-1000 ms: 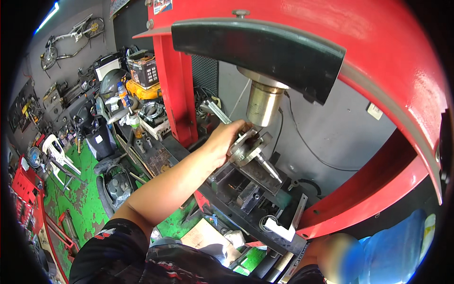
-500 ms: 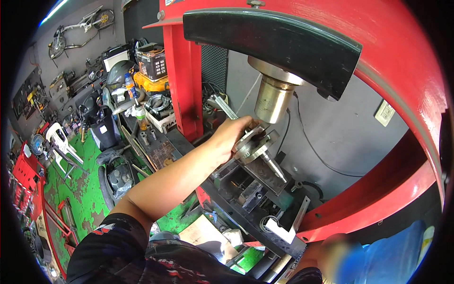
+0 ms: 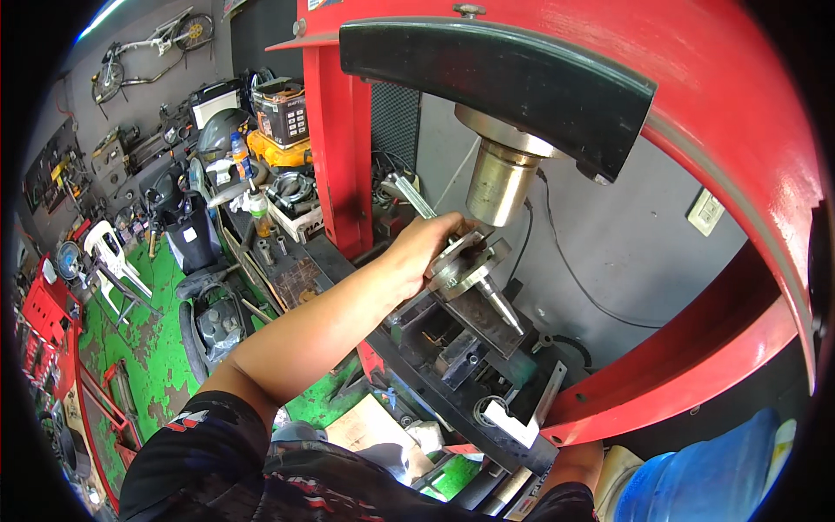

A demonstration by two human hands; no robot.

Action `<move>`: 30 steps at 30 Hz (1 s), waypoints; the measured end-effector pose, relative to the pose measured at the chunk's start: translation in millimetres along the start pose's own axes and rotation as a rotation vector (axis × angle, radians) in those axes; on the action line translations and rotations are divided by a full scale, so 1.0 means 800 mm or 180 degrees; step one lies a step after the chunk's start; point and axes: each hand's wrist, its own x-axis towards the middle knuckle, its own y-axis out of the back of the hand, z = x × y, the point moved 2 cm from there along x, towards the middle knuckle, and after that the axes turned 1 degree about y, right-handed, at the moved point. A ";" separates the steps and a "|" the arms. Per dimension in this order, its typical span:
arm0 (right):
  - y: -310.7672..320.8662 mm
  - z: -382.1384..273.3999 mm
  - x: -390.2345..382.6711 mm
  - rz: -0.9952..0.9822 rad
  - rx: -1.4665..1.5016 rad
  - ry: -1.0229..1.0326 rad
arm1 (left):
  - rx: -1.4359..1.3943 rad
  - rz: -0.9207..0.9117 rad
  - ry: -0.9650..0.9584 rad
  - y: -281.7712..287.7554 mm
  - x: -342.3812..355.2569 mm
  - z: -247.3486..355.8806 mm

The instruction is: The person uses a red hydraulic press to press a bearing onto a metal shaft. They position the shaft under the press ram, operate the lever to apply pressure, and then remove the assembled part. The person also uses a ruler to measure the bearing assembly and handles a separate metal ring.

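My left hand (image 3: 419, 252) reaches up under the steel ram (image 3: 497, 178) of a red press (image 3: 696, 113). It grips a grey metal flanged shaft part (image 3: 474, 274), whose tapered end points down to the right over the dark steel bed plates (image 3: 452, 335). The part sits tilted just below the ram. My right arm (image 3: 578, 461) runs low behind the press's red frame at the bottom right; the hand itself is hidden.
A cluttered workbench (image 3: 278, 261) stands left of the press with bottles, boxes and tools. A scooter (image 3: 187, 226), a white plastic chair (image 3: 113, 257) and a red tool cart (image 3: 43, 322) stand on the green painted floor. A blue water jug (image 3: 722, 474) sits at lower right.
The view has shifted slightly; my left hand stays on the metal part under the ram, nudged a little to the right and upward.
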 end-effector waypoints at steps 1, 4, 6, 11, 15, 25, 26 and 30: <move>0.001 0.002 -0.006 0.0004 0.0067 -0.0001 | -0.0054 0.0022 0.0013 -0.001 -0.002 -0.001; 0.012 0.010 -0.030 0.0103 0.0413 0.0039 | -0.0032 -0.0022 0.0049 -0.005 0.001 0.001; 0.035 0.030 -0.061 0.0252 0.0946 0.0110 | -0.0037 -0.0152 0.0075 -0.013 0.007 -0.005; 0.091 0.058 -0.237 -0.0331 0.2614 0.0415 | -0.0116 0.0051 0.0083 -0.009 -0.005 0.006; 0.172 0.037 -0.418 -0.1804 0.1715 0.0353 | -0.0175 -0.0040 0.0323 0.009 0.003 0.005; 0.295 -0.083 -0.607 -0.0896 0.0886 0.0612 | -0.0627 -0.0456 0.0242 -0.003 0.005 -0.002; 0.311 -0.120 -0.619 -0.1077 0.1117 0.0634 | -0.0595 -0.0470 0.0105 0.001 0.004 -0.001; 0.332 -0.208 -0.644 -0.1649 0.2044 0.1835 | -0.1228 -0.0552 0.0401 0.017 -0.033 0.011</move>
